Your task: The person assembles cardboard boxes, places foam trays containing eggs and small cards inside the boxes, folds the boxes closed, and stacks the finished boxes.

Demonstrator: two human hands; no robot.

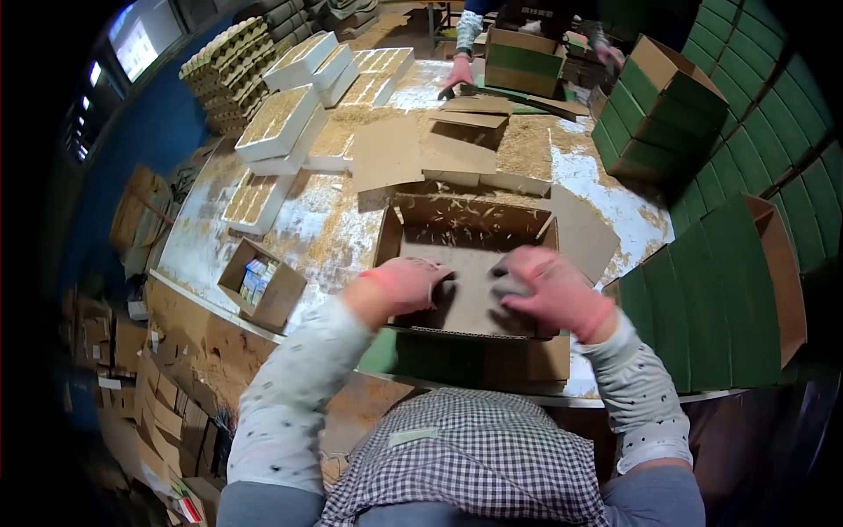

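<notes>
In front of me stands an open cardboard box [470,303], with loose husk or shavings [452,220] scattered toward its far wall, some seemingly in the air. Both hands wear pink gloves with dark fingertips. Over the box's left side is my left hand [411,284], its fingers stretched inward and no object visible in them. Opposite it, my right hand [549,290] reaches over the right side, slightly blurred, fingers bent and apart from the thumb. Under the box lies flattened green cardboard [421,356].
White trays of husk [277,123] line the table's left side, with egg trays [228,75] behind. A small box [263,281] holds little packets. Green boxes [702,299] stack on the right. Across the table, a co-worker's gloved hand [458,72] is beside a green box [524,66].
</notes>
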